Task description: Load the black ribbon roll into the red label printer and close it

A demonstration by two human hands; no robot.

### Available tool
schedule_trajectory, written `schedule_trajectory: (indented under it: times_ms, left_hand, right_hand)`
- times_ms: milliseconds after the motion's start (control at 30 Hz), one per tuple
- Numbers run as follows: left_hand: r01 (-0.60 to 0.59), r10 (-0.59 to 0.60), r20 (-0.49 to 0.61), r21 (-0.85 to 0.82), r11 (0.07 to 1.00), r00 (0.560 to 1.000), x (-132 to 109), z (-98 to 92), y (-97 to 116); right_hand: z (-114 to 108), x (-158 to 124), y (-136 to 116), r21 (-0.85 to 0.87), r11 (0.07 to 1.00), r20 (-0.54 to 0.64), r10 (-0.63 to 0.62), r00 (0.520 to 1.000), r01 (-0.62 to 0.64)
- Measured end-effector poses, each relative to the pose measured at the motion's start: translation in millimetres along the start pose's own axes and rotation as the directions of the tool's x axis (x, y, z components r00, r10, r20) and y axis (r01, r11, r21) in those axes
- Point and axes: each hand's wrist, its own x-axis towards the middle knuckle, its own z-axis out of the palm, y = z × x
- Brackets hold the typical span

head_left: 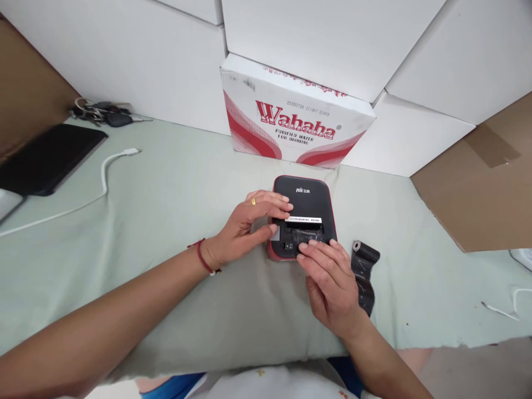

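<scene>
A small black device with a red edge [310, 202] lies on the pale green cloth [174, 233] in the middle. My left hand [249, 224] grips its left side, fingers over the top and thumb against the edge. My right hand [330, 277] rests its fingertips on a crinkled black film at the device's open lower compartment. A black roll with a loose strip [364, 269] lies just right of my right hand.
A white Wahaha water carton [293, 113] stands behind the device among plain white boxes. A black tablet [50, 158], keys [100, 112] and a white cable [103, 177] lie at the left. Brown cardboard [477, 188] leans at the right.
</scene>
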Motion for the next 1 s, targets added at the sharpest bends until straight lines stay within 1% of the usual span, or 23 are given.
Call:
schedule_trajectory:
  times_ms: [100, 167, 233, 300, 367, 500, 600, 667, 733, 767, 800, 833, 867, 900, 933, 967, 1000]
  left_hand:
    - [0.123, -0.125, -0.010, -0.113, 0.986, 0.992, -3.9, 0.9, -4.9]
    - [0.223, -0.232, -0.016, -0.210, 0.952, 0.973, -6.3, 2.5, -11.7]
    - [0.289, -0.294, 0.028, -0.303, 0.908, 0.955, -7.8, 5.1, -19.1]
    - [0.313, -0.308, 0.077, -0.376, 0.872, 0.948, -8.4, 8.4, -24.5]
    - [0.323, -0.310, 0.103, -0.419, 0.849, 0.945, -8.2, 11.5, -26.1]
    - [0.342, -0.307, 0.151, -0.413, 0.844, 0.940, -5.4, 12.2, -19.8]
    - [0.337, -0.299, 0.156, -0.397, 0.854, 0.941, -3.5, 10.7, -15.4]
    - [0.330, -0.300, 0.139, -0.387, 0.861, 0.944, -3.8, 11.2, -16.4]
    - [0.321, -0.300, 0.116, -0.381, 0.867, 0.947, -5.1, 13.4, -20.4]
    - [0.315, -0.298, 0.106, -0.382, 0.869, 0.949, -5.9, 14.8, -23.2]
    - [0.309, -0.295, 0.096, -0.384, 0.870, 0.951, -6.6, 16.3, -26.1]
    - [0.299, -0.289, 0.084, -0.386, 0.873, 0.953, -7.1, 17.7, -28.9]
    - [0.287, -0.281, 0.074, -0.386, 0.877, 0.957, -7.4, 18.9, -31.5]
    - [0.274, -0.270, 0.066, -0.385, 0.881, 0.961, -7.4, 19.9, -33.9]
    - [0.261, -0.258, 0.061, -0.382, 0.887, 0.964, -7.2, 20.6, -35.9]
    - [0.249, -0.246, 0.057, -0.374, 0.893, 0.968, -6.9, 21.1, -37.6]
    - [0.238, -0.235, 0.055, -0.365, 0.900, 0.971, -6.5, 21.5, -39.1]
  right_hand:
    - [1.1, -1.3, 1.6, 0.013, 1.000, -0.012, -0.001, 1.000, 0.001]
    - [1.9, -1.4, 2.3, 0.022, 1.000, -0.023, 0.000, 1.000, 0.001]
    - [2.1, -0.7, 2.6, 0.026, 1.000, -0.027, -0.002, 1.000, 0.003]
    - [1.2, 0.9, 2.2, 0.027, 1.000, -0.029, -0.006, 1.000, 0.007]
    - [-0.9, 3.0, 1.2, 0.026, 1.000, -0.030, -0.011, 0.999, 0.011]
    - [-9.2, 9.6, -1.3, 0.033, 0.999, -0.011, -0.025, 1.000, 0.025]
    - [-22.5, 21.5, 0.0, 0.076, 0.997, 0.053, -0.036, 0.998, 0.032]
    - [-34.5, 36.4, 4.7, 0.111, 0.994, 0.106, 0.003, 0.994, -0.014]
    - [-44.9, 57.9, 13.1, 0.107, 0.988, 0.132, 0.097, 0.987, -0.111]
    - [-48.0, 70.8, 18.3, 0.078, 0.983, 0.147, 0.153, 0.977, -0.166]
    - [-49.1, 84.6, 23.7, 0.028, 0.976, 0.188, 0.207, 0.960, -0.215]
    - [-47.8, 98.8, 29.0, -0.045, 0.966, 0.263, 0.257, 0.930, -0.254]
    - [-44.1, 112.8, 33.7, -0.138, 0.952, 0.370, 0.305, 0.877, -0.272]
    - [-38.4, 126.1, 37.7, -0.250, 0.933, 0.491, 0.353, 0.797, -0.259]
    - [-31.1, 138.1, 40.9, -0.357, 0.909, 0.599, 0.399, 0.694, -0.215]
    - [-22.7, 148.5, 43.1, -0.441, 0.884, 0.674, 0.441, 0.593, -0.155]
    - [-14.0, 157.3, 44.5, -0.498, 0.862, 0.718, 0.472, 0.511, -0.097]
